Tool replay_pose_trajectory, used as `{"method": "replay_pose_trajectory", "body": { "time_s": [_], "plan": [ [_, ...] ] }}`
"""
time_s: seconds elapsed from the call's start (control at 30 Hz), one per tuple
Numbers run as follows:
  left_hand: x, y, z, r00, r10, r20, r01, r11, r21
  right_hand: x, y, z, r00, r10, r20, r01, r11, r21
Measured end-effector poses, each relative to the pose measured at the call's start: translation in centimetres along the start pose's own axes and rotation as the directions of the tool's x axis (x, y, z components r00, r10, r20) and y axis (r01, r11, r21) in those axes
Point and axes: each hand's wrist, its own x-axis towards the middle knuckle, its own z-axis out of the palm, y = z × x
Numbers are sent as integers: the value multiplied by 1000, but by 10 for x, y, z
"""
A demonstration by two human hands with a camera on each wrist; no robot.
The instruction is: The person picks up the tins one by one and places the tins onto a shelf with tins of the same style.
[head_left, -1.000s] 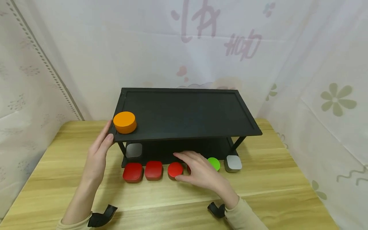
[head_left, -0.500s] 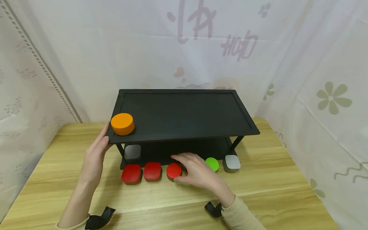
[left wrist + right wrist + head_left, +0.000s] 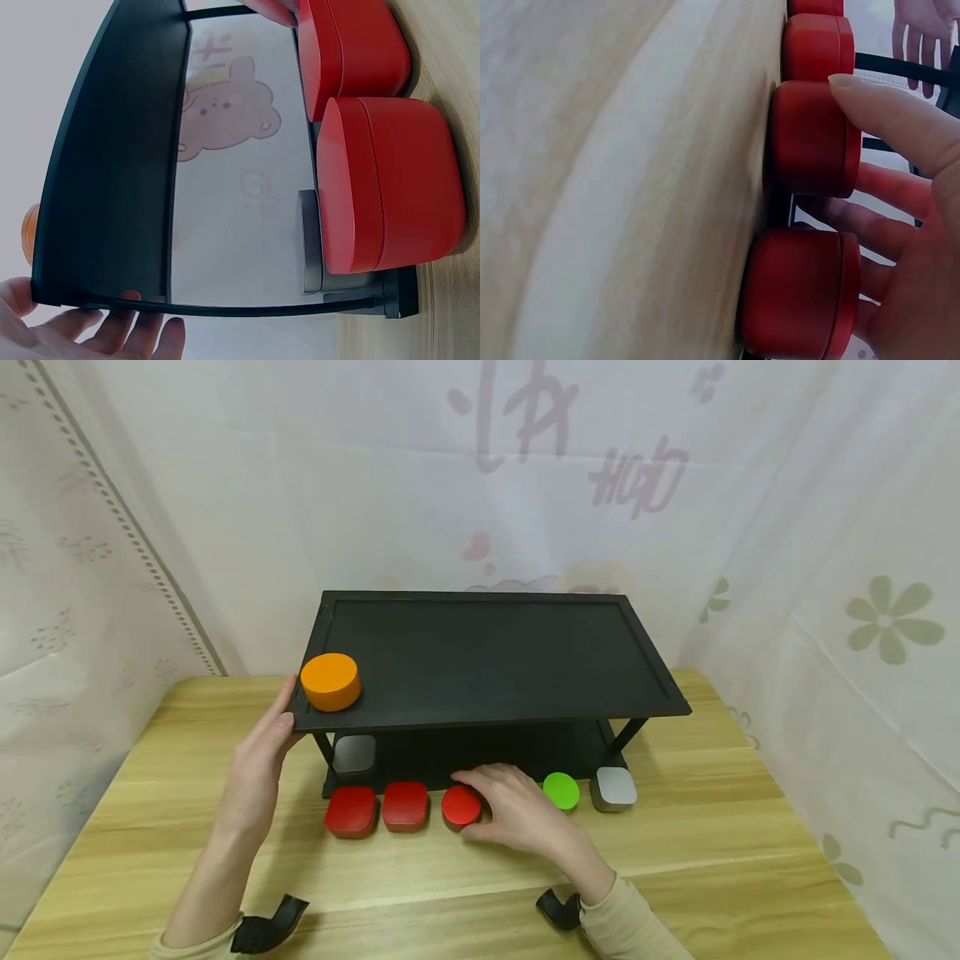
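Note:
My left hand [image 3: 255, 777] grips the left edge of a black two-tier shelf [image 3: 480, 660]; in the left wrist view its fingertips [image 3: 171, 341] reach under the top tier. My right hand [image 3: 517, 806] pinches a round red tin [image 3: 461, 807] on the table, thumb in front and fingers behind. In the right wrist view, the thumb lies on this tin [image 3: 814, 139], and another red tin [image 3: 799, 292] stands under the palm, hidden in the head view. Left of the held tin are two square red tins [image 3: 406, 806] [image 3: 351, 812]. A green round tin [image 3: 561, 791] stands right of the hand.
An orange round tin [image 3: 331, 681] sits on the top tier's front left corner. A grey square tin [image 3: 355, 754] stands on the lower tier at left. A silver square tin [image 3: 614, 788] is on the wooden table [image 3: 420, 893] at right. Printed cloth [image 3: 480, 485] hangs behind.
My right fingers and thumb have drawn in around the round red tin, which stays in place. The left hand keeps its hold on the shelf. The head view shifts slightly.

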Motion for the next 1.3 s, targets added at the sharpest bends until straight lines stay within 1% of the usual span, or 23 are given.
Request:
{"method": "replay_pose_trajectory", "body": {
  "time_s": [0.27, 0.57, 0.73, 0.83, 0.97, 1.3],
  "plan": [
    [-1, 2, 0, 1000, 4, 10, -4, 1000, 11, 2, -1, 2, 1000, 7, -9, -8, 1000, -5],
    [-2, 1, 0, 1000, -13, -11, 13, 1000, 21, 3, -1, 3, 1000, 6, -16, -6, 1000, -1],
    [-2, 1, 1, 1000, -12, -2, 12, 1000, 12, 2, -1, 2, 1000, 10, -20, -10, 1000, 1],
    [-2, 1, 1, 1000, -3, 6, 3, 1000, 13, 3, -1, 1, 999, -1, -41, 1, 1000, 6],
    [-1, 1, 0, 1000, 15, 12, -15, 1000, 7, 3, -3, -2, 998, -11, -66, 13, 1000, 28],
    [-1, -1, -1, 1000, 26, 14, -26, 1000, 11, -2, -4, -10, 996, 21, -88, -11, 994, 111]
  ]
}}
